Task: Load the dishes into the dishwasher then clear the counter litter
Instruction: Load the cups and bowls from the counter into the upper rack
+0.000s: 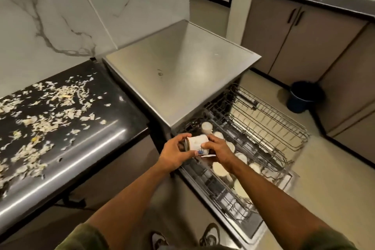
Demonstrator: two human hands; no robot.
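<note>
Litter (40,111) strewn over black tabletop (85,148) at left. Steel dishwasher top (182,63) beside it. Left hand (174,154) and right hand (219,152) both clamped on white mug (197,145) above pulled-out rack (269,128) holding white cups (219,168). Dark bin (304,97) on floor, far right.

litter (40,119) on counter (85,148) | dishwasher (178,79) right of counter | cups (219,168) in rack (263,148) | bin (306,97) far right

Single head view: looks forward-down, close over hands, dishwasher rack (253,128) beyond.
</note>
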